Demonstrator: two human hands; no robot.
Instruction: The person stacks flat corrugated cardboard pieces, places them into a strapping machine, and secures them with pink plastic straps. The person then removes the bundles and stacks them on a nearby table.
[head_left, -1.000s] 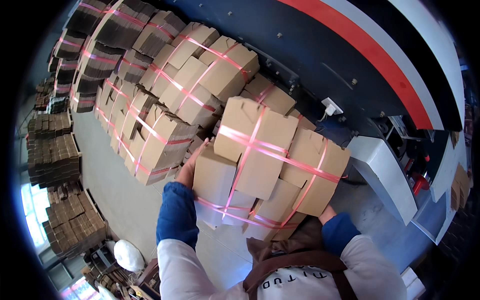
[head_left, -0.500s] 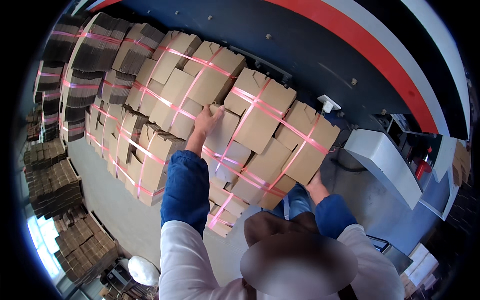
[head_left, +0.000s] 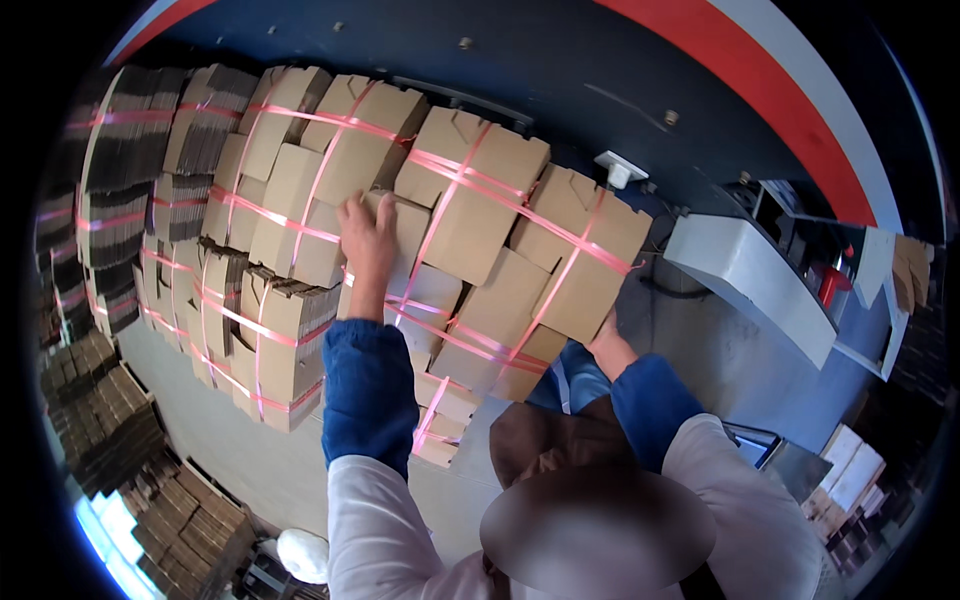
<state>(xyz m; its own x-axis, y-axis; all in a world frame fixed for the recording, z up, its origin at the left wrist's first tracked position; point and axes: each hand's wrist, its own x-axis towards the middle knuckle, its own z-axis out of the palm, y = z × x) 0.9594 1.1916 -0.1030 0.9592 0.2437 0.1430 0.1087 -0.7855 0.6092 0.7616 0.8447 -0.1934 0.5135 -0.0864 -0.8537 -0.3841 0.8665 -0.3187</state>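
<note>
A large bundle of folded brown cardboard boxes [head_left: 487, 225], tied crosswise with pink plastic straps, lies tilted in front of me. At its left end my left hand [head_left: 370, 245] grips a cardboard edge, the fingers bent over it and the thumb pointing up. My right hand [head_left: 607, 345] holds the bundle's lower right corner, its fingers partly hidden beneath the cardboard. A similar strapped bundle [head_left: 350, 130] stands close against the left end of this one.
More strapped cardboard stacks [head_left: 130, 135] run off to the left beside a dark machine panel [head_left: 540, 60] with a red stripe. A white angled metal housing [head_left: 750, 280] stands at the right. Loaded pallets [head_left: 190, 525] and a white sack [head_left: 303, 555] are at the lower left.
The view has turned, so the bundles and both hands appear farther left. My left hand sits slightly lower along the bundle's left end; the right hand stays at its corner.
</note>
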